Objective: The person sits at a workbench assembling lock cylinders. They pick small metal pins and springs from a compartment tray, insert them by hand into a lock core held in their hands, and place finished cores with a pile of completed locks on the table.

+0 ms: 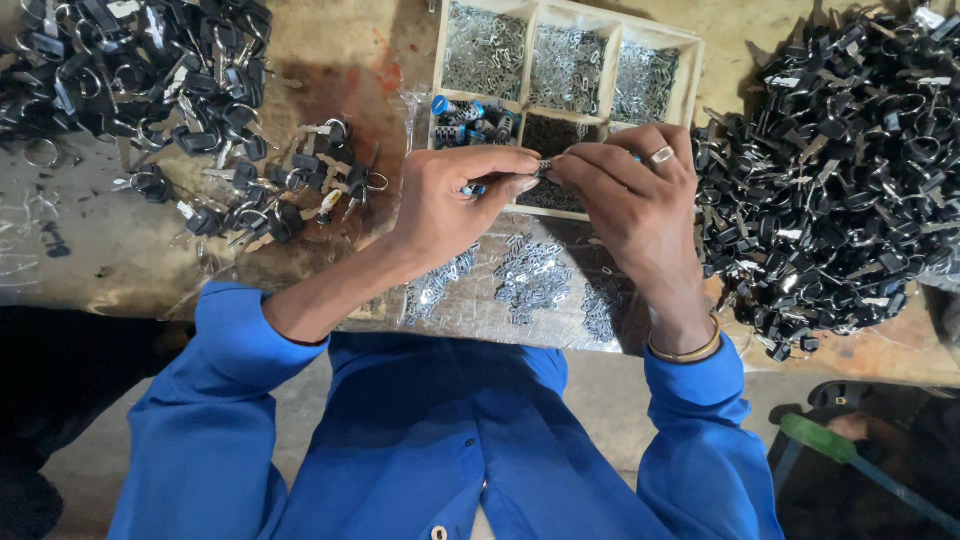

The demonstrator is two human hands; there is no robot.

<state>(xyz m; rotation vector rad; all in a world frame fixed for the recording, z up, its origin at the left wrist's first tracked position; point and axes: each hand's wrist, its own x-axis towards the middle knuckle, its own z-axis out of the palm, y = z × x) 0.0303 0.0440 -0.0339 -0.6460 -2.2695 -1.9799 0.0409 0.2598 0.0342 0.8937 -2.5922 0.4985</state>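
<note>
Both hands met at frame centre: the left hand (445, 200) and the right hand (632, 195) pinched one small metal part (545, 167) between their fingertips, so it sat exactly where thumbs and forefingers closed together. Its shape was too small and covered to make out. Behind it stood one wooden compartment tray (690, 70), partly hidden by the hands, with six compartments visible. Two heaps of black-headed keys filled the upper left (140, 70) and right (840, 170); their number could not be counted. Three clusters of tiny metal pieces (530, 275) lay below the hands.
</note>
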